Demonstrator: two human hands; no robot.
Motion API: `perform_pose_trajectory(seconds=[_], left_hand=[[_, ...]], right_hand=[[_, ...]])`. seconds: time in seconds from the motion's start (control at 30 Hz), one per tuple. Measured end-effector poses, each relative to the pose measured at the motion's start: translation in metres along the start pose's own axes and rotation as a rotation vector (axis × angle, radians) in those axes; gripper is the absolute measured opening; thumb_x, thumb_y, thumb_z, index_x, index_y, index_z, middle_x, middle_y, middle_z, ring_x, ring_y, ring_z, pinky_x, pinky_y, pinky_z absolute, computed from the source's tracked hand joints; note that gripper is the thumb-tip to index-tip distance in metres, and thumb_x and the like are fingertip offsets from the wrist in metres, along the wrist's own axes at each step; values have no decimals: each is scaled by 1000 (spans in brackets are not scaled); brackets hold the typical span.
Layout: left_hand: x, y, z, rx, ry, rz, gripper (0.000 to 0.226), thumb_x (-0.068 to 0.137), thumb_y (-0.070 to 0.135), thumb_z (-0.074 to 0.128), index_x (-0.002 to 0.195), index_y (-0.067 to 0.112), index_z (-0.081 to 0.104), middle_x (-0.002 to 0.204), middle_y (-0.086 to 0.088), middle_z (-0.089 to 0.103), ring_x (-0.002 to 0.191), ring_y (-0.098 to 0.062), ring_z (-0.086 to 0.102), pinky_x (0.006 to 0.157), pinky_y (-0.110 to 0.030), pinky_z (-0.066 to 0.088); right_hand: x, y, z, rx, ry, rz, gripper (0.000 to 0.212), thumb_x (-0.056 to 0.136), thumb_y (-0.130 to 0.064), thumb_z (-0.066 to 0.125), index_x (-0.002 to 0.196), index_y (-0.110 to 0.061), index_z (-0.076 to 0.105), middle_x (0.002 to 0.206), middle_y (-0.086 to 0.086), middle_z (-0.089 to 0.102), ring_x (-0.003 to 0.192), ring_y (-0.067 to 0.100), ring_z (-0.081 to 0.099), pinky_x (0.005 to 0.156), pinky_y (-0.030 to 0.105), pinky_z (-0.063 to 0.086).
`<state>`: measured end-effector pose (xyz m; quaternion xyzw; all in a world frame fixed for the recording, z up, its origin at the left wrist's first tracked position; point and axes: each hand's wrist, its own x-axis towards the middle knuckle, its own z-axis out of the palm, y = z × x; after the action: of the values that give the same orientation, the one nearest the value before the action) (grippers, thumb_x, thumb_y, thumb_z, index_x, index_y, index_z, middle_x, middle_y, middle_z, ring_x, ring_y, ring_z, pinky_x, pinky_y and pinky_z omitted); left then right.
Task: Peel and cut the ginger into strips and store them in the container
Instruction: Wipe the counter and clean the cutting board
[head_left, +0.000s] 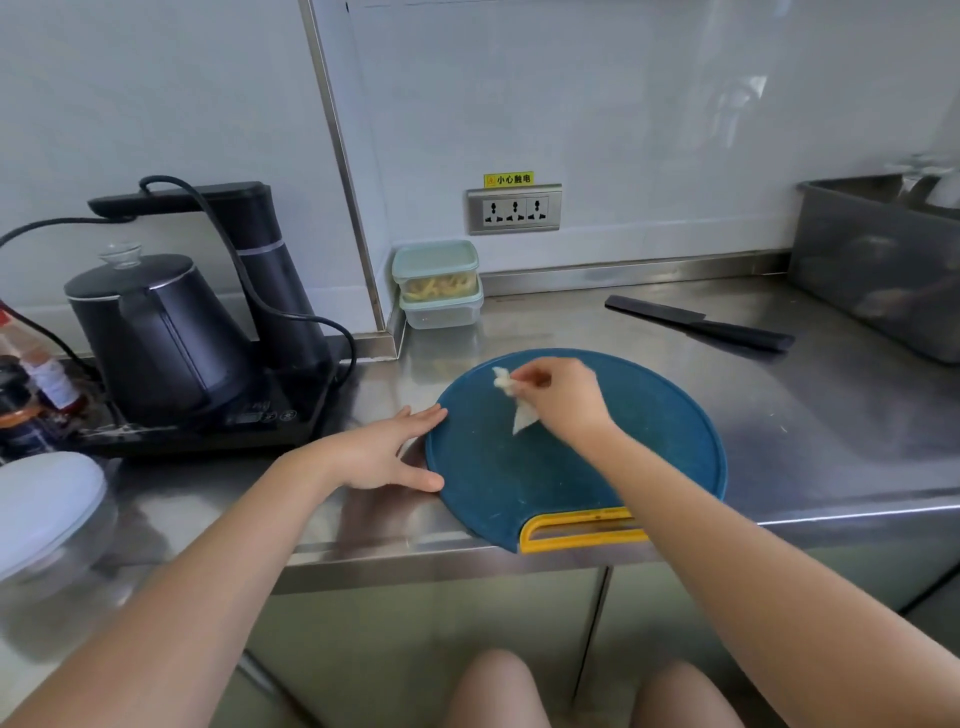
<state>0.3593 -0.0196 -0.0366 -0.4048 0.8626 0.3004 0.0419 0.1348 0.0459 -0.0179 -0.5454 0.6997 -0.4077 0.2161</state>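
A round blue cutting board with a yellow handle lies at the counter's front edge. My right hand pinches a crumpled white tissue against the board's upper left part. My left hand lies flat with straight fingers against the board's left rim. Two lidded clear containers stand stacked in the back corner; the upper one holds yellow ginger strips. A black knife lies on the counter behind the board, to the right.
A black kettle on its base with a dispenser and cables fills the left counter. Bottles and a white-lidded glass bowl sit at far left. A grey bin stands at the right. A wall socket is behind.
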Motion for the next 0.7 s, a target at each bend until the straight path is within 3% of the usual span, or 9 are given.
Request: perform_pose_trajectory(seconds=[0.1, 0.2, 0.3, 0.43, 0.57, 0.63, 0.7], left_hand=[[0, -3, 3, -30, -2, 15, 98, 76, 47, 71, 150, 32, 7, 143, 31, 2, 142, 0, -10, 119, -32, -1], [0, -3, 1, -35, 3, 8, 116, 52, 70, 63, 149, 34, 11, 143, 32, 3, 138, 4, -10, 118, -32, 0], [0, -3, 1, -28, 22, 24, 120, 46, 74, 59, 149, 34, 13, 145, 31, 6, 134, 6, -10, 117, -33, 0], [1, -4, 0, -15, 22, -2, 113, 53, 70, 64, 149, 37, 13, 146, 32, 4, 137, 2, -12, 119, -36, -3], [1, -1, 0, 5, 32, -46, 94, 77, 45, 72, 149, 38, 11, 152, 28, 3, 142, -2, -11, 119, -39, -1], [1, 3, -1, 36, 22, -71, 92, 79, 44, 71, 149, 36, 11, 152, 27, 3, 143, -2, -10, 119, -37, 0], [2, 8, -5, 74, 3, -100, 92, 80, 45, 70, 150, 35, 11, 153, 25, 3, 144, -4, -9, 119, -37, 2]], right_hand=[[33, 11, 14, -175, -38, 65, 23, 98, -9, 53, 109, -13, 73, 104, 8, 72, 87, 18, 66, 70, 21, 49], [34, 13, 28, -347, -101, -99, 28, 99, -7, 49, 115, -13, 71, 113, 7, 68, 102, 22, 63, 87, 21, 45], [11, 8, 32, -383, -235, -317, 26, 99, -12, 51, 115, -16, 72, 113, 9, 61, 104, 24, 58, 89, 21, 38], [-52, 0, 22, -281, -460, -592, 21, 93, -8, 60, 104, -15, 76, 101, 7, 64, 89, 14, 59, 78, 13, 34], [-104, -5, -9, -109, -889, -580, 15, 90, -7, 65, 98, -12, 77, 91, 2, 67, 80, 2, 58, 75, 12, 43], [-96, 0, -22, 60, -707, -451, 14, 89, -7, 67, 96, -14, 77, 88, -3, 68, 83, 6, 62, 77, 19, 47], [-71, 10, -35, 101, -298, -254, 14, 90, -12, 67, 95, -20, 77, 87, -10, 67, 83, 7, 61, 73, 12, 45]])
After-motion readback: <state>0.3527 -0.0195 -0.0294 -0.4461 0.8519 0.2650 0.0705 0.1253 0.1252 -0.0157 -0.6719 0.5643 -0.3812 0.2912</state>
